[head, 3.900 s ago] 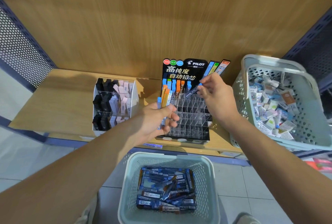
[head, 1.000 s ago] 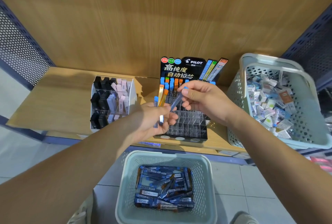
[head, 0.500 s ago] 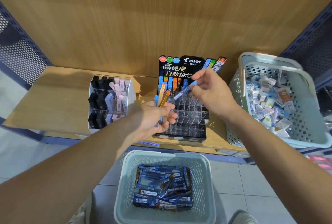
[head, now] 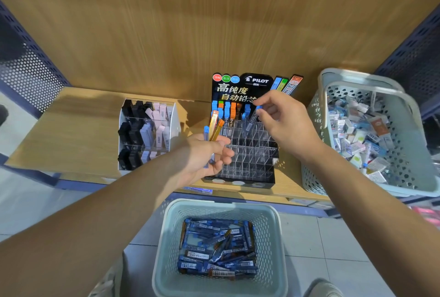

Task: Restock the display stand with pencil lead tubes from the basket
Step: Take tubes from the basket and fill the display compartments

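The right hand (head: 283,125) pinched a blue-capped tube (head: 251,120) by its top, at the back row of the display stand (head: 247,158); the left hand (head: 204,153), just in front of the stand, gripped a few spare tubes (head: 214,127); only that back row looked filled, the rest stood empty; the basket (head: 166,230) below the stand held many more, so most restocking remained.

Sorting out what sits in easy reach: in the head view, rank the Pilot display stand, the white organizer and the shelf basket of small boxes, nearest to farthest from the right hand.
1. Pilot display stand: directly under the right hand, whose fingers pinch a lead tube over it.
2. Shelf basket: just right of the hand.
3. White organizer: far left, beyond the left hand.
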